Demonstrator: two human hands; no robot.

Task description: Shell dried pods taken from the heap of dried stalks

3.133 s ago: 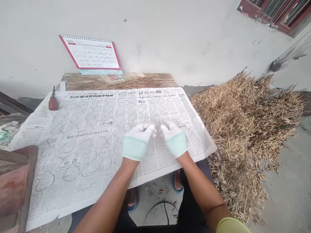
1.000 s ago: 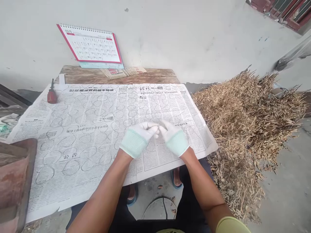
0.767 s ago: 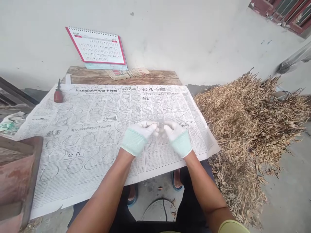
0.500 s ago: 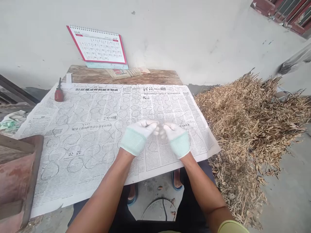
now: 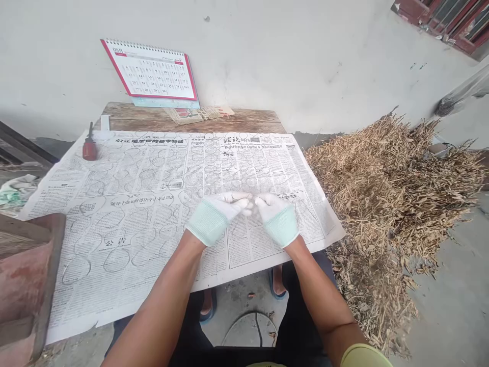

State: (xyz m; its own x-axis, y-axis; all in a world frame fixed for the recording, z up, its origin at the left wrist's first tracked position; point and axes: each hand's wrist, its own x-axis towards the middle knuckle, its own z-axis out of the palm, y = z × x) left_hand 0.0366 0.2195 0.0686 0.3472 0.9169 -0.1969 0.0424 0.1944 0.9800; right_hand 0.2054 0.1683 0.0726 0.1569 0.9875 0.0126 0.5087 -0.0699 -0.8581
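Observation:
White gloves with pale green cuffs cover both hands, held close together above the newspaper (image 5: 145, 285). My left hand (image 5: 225, 210) is closed, thumb and fingertips pinched. Facing it, my right hand (image 5: 273, 208) is pinched the same way, its fingertips nearly touching the left ones. Whatever lies between the fingertips is too small or faint to make out. Many thin, dark, looping lines (image 5: 117, 259) run across the newspaper; I cannot tell whether they are drawn or are fine strands lying on it.
A red-handled screwdriver (image 5: 89, 149) lies at the newspaper's far left corner. Behind, a desk calendar (image 5: 153, 71) leans against the wall on the wooden table (image 5: 255, 120). Dry stalks (image 5: 385, 188) are heaped right of the table. A brown wooden piece (image 5: 57, 255) stands at the left.
Both hands stay pinched close together, with only slight shifts at the fingers. The whole view has slid a little, so the table and calendar sit slightly further left.

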